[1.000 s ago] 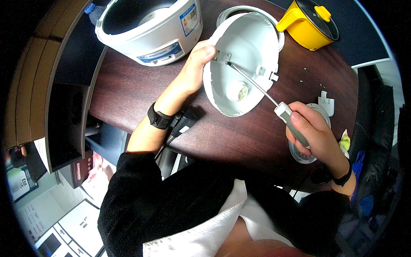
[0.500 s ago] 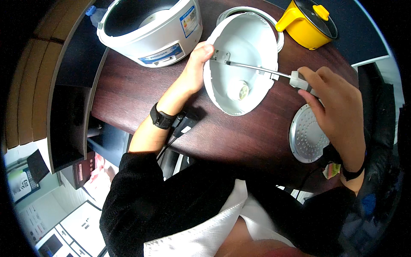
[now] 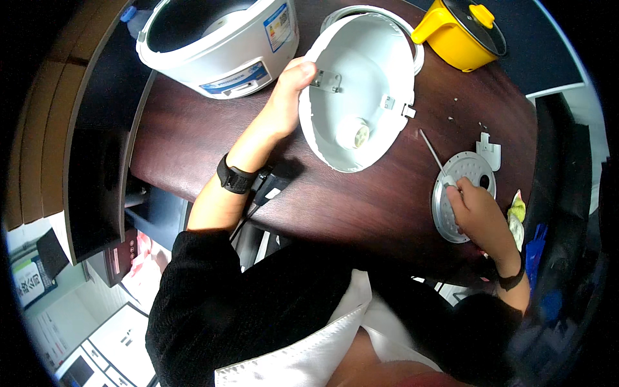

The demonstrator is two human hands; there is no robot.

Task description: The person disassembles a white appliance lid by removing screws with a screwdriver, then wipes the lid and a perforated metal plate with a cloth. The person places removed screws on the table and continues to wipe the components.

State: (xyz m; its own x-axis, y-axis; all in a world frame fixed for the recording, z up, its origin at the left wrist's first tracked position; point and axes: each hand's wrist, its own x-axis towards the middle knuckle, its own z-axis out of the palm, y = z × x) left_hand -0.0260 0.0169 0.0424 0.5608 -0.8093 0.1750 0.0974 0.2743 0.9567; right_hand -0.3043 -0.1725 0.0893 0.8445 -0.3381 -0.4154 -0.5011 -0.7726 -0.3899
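Note:
My left hand grips the left rim of a white rice cooker lid shell, tilted so its hollow inside faces me. Inside the shell are a metal bracket near my thumb, a small clip at the right rim and a round vent piece low down. My right hand is closed round the handle of a screwdriver, its shaft pointing up and left, away from the shell. Beneath that hand lies a round, dimpled metal plate, partly covered by the fingers.
A white rice cooker body stands open at the far left. Behind the shell is a white ring; a yellow pot sits far right. Beside the plate lie a small white part and tiny screws. A black adapter rests near my left forearm.
My right hand has drawn the screwdriver out of the shell and moved down toward me, over the metal plate. The left hand and shell have shifted slightly left.

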